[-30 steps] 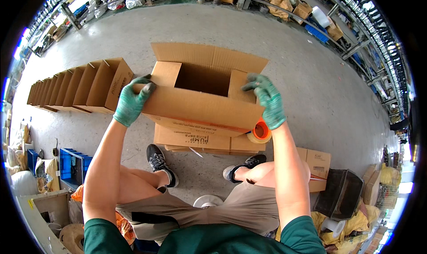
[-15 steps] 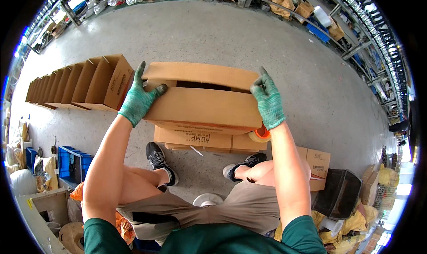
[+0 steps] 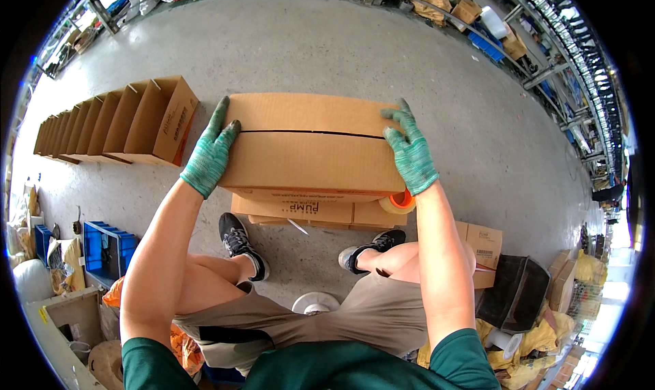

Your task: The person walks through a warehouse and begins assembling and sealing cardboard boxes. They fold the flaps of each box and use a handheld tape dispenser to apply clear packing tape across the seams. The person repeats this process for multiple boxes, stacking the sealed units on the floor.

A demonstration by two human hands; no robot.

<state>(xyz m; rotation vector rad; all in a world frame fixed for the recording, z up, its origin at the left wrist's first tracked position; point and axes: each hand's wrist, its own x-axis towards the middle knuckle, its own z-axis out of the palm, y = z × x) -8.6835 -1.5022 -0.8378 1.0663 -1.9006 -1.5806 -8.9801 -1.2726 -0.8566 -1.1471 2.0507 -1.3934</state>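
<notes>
A brown cardboard box (image 3: 310, 163) stands before me, its two long top flaps folded down with a thin dark gap between them. My left hand (image 3: 209, 156), in a green knit glove, grips the left end, thumb at the top edge and fingers along the side. The gloved right hand (image 3: 413, 156) holds the right end, thumb and fingers at the flap edges, fingers somewhat apart. Beneath the box lie flattened cartons (image 3: 334, 211). A roll of tape (image 3: 391, 206) with an orange core sits by the near right corner, partly hidden by the box.
A row of open cardboard boxes (image 3: 147, 120) stands on the floor to the left. Blue crates (image 3: 109, 250) are at lower left. Another carton (image 3: 484, 243) and a black bin (image 3: 515, 294) stand by my right leg. Shelving (image 3: 546, 76) lines the far right.
The far flap has come down level with the near one, narrowing the wide opening to a slit. Both hands have stayed at the box's ends, the left thumb shifting toward the edge.
</notes>
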